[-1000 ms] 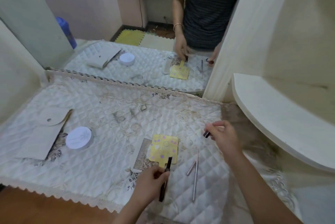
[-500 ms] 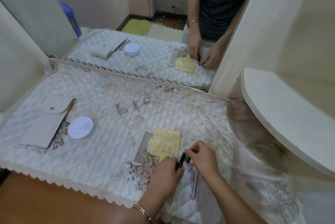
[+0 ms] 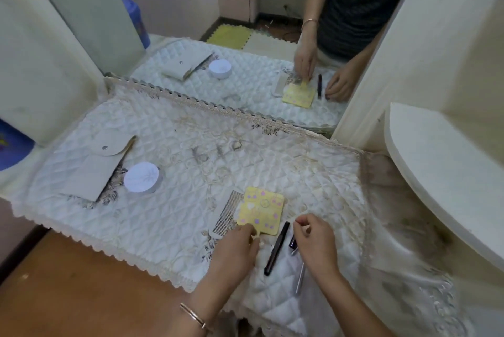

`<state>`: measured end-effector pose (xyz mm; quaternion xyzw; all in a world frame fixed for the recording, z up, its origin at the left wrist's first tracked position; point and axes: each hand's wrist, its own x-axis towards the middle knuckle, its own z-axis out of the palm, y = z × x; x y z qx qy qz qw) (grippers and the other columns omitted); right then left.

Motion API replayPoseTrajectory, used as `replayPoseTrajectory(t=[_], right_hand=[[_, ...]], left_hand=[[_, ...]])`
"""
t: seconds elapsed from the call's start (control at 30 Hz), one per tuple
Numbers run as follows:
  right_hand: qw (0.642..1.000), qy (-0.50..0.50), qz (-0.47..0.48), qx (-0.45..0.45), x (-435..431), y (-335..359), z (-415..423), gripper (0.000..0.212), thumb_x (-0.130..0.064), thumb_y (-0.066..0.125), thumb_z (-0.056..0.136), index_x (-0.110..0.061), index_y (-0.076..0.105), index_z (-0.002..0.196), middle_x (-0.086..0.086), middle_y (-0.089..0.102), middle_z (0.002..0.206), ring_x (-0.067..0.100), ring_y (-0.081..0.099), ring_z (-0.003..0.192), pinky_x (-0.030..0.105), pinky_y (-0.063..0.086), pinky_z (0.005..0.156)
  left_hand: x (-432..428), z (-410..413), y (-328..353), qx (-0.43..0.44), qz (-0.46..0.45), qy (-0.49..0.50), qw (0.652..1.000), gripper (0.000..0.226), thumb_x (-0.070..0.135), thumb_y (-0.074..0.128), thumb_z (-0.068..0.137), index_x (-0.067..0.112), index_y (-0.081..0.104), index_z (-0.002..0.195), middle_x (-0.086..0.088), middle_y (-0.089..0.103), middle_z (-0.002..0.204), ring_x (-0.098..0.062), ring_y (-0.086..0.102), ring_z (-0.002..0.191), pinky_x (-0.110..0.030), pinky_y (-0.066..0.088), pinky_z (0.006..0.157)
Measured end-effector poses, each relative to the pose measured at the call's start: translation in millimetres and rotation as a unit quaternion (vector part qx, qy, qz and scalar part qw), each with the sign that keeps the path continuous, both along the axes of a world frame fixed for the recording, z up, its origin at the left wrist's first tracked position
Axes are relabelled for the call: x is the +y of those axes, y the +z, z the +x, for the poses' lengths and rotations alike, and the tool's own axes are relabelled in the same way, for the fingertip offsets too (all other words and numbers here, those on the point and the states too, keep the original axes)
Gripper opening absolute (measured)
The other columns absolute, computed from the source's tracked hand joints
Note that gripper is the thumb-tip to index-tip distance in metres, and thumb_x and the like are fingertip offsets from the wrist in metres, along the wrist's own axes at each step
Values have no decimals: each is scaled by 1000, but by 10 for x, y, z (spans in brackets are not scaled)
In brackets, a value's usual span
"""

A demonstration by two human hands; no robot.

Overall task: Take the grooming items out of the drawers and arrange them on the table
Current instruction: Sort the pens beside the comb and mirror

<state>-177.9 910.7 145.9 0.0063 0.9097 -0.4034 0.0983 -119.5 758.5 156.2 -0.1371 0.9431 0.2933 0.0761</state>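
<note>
Alignment matters: left hand pinches the mirror by its handle at six o'clock on the counter, right hand, hold unclear, curls at three o'clock from the pen, so square the mirror gently beside the comb.

Pen: a second ago held in the left hand, half a second ago between both hands. Now it lies loose on the cloth, just right of the yellow mirror.

Left hand: off the pen, moved to the mirror's near-left corner, fingertips at its handle; grip unclear.

Right hand: came in from well right of the mirror, then off the pen. Now it is curled just right of the pen.
</note>
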Motion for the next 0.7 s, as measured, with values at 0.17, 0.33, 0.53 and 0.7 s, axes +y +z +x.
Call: replayPoseTrajectory(t=[0.17, 0.33, 0.53, 0.7], right_hand=[[998, 51, 10, 24, -180, 110, 0, 15, -12, 56, 86, -23, 58, 77, -6, 59, 77, 18, 57, 85, 28, 47, 70], [991, 127, 30, 36, -804, 130, -60, 15, -16, 56, 87, -12, 65, 99, 4, 67, 97, 22, 58, 99, 37, 49, 87], [970, 233, 57, 36, -1987, 186, -56, 30, -27, 55, 87, -17, 59, 114, 4, 60, 115, 20, 51, 111, 33, 40, 95], [954, 287, 88, 10, -2987, 151, -15, 53, -33, 57, 82, -19, 42, 132, 4, 42, 138, 23, 38, 124, 31, 34, 101]], left_hand=[[-596, 210, 73, 16, -24, 66, 997, 19, 28, 43, 92, 20, 59, 95, 7, 63, 88, -12, 59, 85, -27, 44, 67], [-1448, 347, 128, 53, -51, 142, 987, 23, 24, 48, 92, 19, 60, 112, 3, 63, 107, -15, 57, 105, -27, 47, 83], [-2619, 330, -129, 39, -176, 42, 983, 56, 28, 79, 64, 2, 61, 110, -18, 65, 110, -39, 62, 102, -45, 52, 86], [-3180, 400, -370, -1, -203, -57, 978, 73, 64, 43, 65, 15, 47, 119, -5, 67, 117, -25, 43, 117, -36, 13, 113]])
